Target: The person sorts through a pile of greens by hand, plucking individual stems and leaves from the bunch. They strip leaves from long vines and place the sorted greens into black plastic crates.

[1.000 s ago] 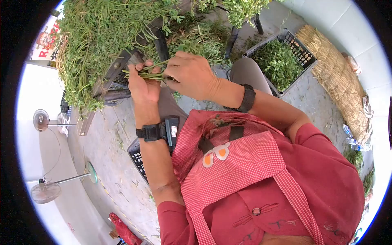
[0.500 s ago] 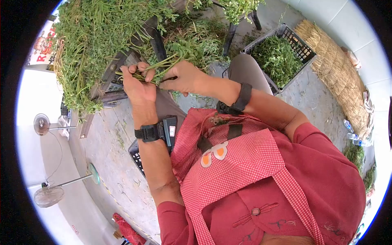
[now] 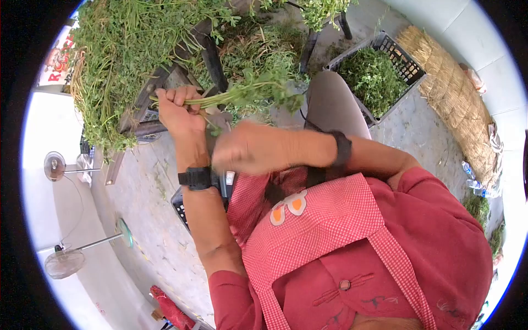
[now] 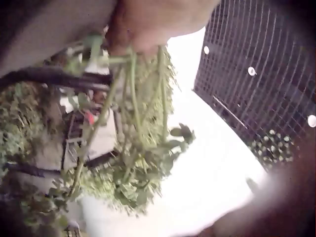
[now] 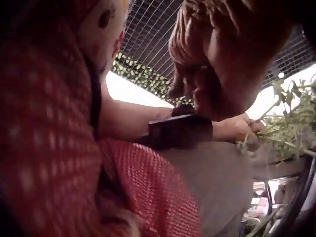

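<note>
My left hand (image 3: pixel 180 114) grips a small bunch of green leafy stems (image 3: pixel 250 94), its fingers curled round the cut ends. The leafy tops stick out to the right. In the left wrist view the stems (image 4: pixel 136 101) hang below the hand (image 4: pixel 158 22), leaves at their far end. My right hand (image 3: pixel 253 147), blurred, is below the bunch and near the apron, apart from the stems. Its fingers are curled in the right wrist view (image 5: pixel 227 59), with nothing seen in them. A loose leaf (image 3: pixel 220 118) shows just under the left hand.
A large heap of greens (image 3: pixel 132 60) lies on a dark-framed stand at upper left. More greens (image 3: pixel 264 49) lie on the floor beyond. A black crate (image 3: pixel 379 118) with greens stands right of the knee (image 3: pixel 333 102), beside a rolled straw mat (image 3: pixel 451 93). Fans (image 3: pixel 65 264) stand at left.
The right hand has drawn away from the stems, down toward the apron. The left hand keeps hold of the bunch, which now points right, and has shifted slightly left.
</note>
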Available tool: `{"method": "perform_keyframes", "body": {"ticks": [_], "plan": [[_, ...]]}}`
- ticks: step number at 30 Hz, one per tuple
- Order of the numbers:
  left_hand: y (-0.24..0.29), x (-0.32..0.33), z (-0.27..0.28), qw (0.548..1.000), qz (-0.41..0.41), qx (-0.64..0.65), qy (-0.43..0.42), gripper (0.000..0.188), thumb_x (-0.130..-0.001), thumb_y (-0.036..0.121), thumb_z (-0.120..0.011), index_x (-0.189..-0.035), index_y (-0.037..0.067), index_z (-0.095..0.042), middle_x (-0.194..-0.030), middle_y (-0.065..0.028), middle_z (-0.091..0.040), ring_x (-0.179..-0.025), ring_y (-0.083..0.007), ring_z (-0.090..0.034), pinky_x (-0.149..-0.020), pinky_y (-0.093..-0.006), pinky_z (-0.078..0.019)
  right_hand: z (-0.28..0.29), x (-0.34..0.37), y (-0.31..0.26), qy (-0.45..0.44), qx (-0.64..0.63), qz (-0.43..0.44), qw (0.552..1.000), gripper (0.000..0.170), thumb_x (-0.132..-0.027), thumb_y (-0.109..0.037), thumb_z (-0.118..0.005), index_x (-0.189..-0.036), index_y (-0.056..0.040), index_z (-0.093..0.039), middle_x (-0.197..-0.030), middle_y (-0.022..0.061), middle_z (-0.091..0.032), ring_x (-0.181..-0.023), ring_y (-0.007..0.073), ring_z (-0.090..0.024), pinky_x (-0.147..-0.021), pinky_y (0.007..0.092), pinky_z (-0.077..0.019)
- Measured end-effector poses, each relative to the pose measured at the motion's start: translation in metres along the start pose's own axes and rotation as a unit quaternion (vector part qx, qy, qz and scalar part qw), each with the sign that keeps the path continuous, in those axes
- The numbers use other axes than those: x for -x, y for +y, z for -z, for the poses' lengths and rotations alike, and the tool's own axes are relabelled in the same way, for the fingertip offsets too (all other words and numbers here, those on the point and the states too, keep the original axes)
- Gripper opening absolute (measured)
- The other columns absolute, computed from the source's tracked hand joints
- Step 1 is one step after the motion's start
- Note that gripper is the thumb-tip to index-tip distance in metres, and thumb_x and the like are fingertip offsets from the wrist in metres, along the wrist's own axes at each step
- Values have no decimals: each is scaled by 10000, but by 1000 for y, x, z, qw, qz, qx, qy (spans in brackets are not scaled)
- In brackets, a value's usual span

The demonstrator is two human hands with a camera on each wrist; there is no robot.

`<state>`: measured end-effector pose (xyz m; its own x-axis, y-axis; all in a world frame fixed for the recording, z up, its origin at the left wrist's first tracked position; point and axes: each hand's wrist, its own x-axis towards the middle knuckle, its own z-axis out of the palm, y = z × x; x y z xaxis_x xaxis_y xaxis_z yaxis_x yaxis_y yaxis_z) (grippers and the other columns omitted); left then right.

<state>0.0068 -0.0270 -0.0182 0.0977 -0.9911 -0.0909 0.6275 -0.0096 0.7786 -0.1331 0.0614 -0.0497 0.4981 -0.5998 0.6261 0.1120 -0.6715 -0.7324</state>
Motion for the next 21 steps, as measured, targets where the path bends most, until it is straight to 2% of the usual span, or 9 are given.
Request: {"method": "perform_keyframes", "body": {"ticks": [2, 4, 5, 7, 8, 12, 15, 19, 21], "plan": [[-3, -6, 14, 999, -8, 28, -28, 406, -971, 386, -303, -641, 150, -296, -562, 22, -306, -503, -111, -279, -396, -233, -188, -2, 10, -11, -54, -44, 75, 995, 161, -795, -173, -588, -786, -12, -589, -668, 153, -560, -558, 276, -559, -539, 353, -436], [0, -12, 16, 996, -26, 53, -64, 412, -972, 389, -296, -641, 145, -314, -571, 8, -324, -515, -123, -290, -406, -236, -217, 9, 10, -11, -70, -104, -70, 990, 175, -829, -161, -549, -895, -6, -594, -703, 130, -604, -540, 220, -594, -476, 340, -440], [-1, -11, 14, 992, 10, 110, -60, 416, -974, 389, -288, -649, 133, -342, -592, -16, -355, -539, -142, -318, -431, -248, -257, 16, 8, -9, -72, -103, -67, 990, 175, -829, -161, -549, -895, -6, -594, -703, 130, -604, -540, 220, -594, -476, 340, -440], [-1, -9, 16, 984, 48, 166, -51, 424, -976, 388, -280, -657, 122, -369, -613, -39, -386, -562, -161, -346, -455, -260, -297, 31, 5, -2, 4, -301, -319, 899, 205, -846, -141, -516, -968, 9, -587, -762, 103, -631, -557, 160, -606, -422, 294, -436], [-2, -11, 17, 982, 41, 176, -45, 427, -976, 386, -276, -669, 113, -389, -637, -64, -406, -589, -177, -369, -484, -277, -323, 37, 4, 0, 45, -310, -336, 888, 219, -851, -99, -507, -1038, 2, -560, -785, 77, -610, -567, 102, -574, -389, 195, -400], [-2, -11, 16, 980, 33, 190, -51, 479, -985, 385, -201, -665, 85, -392, -667, -98, -411, -612, -203, -363, -554, -299, -355, 42, 11, 39, 157, -363, -371, 840, 230, -849, -145, -562, -1042, -22, -596, -660, 9, -505, -455, 55, -425, -352, 197, -280], [-3, -12, 15, 983, 34, 179, -38, 474, -985, 382, -208, -666, 82, -390, -671, -108, -413, -613, -211, -366, -575, -312, -362, 37, 3, 39, 143, -277, -396, 863, 240, -819, -166, -598, -1005, -17, -623, -680, 41, -575, -522, 87, -521, -384, 231, -356], [-4, -6, 4, 990, 23, 140, 11, 455, -982, 384, -232, -653, 102, -370, -636, -70, -386, -586, -180, -344, -501, -282, -328, 15, -15, 56, 156, -195, -344, 905, 237, -798, -191, -630, -971, -30, -648, -724, 60, -622, -535, 94, -517, -456, 252, -418], [-2, -8, 17, 989, 51, 108, -87, 432, -977, 387, -264, -637, 132, -346, -594, -15, -342, -549, -139, -298, -418, -253, -245, 5, -16, 72, 145, -114, -220, 958, 262, -782, -217, -651, -969, -33, -649, -756, 69, -650, -577, 117, -536, -565, 285, -460]]}}
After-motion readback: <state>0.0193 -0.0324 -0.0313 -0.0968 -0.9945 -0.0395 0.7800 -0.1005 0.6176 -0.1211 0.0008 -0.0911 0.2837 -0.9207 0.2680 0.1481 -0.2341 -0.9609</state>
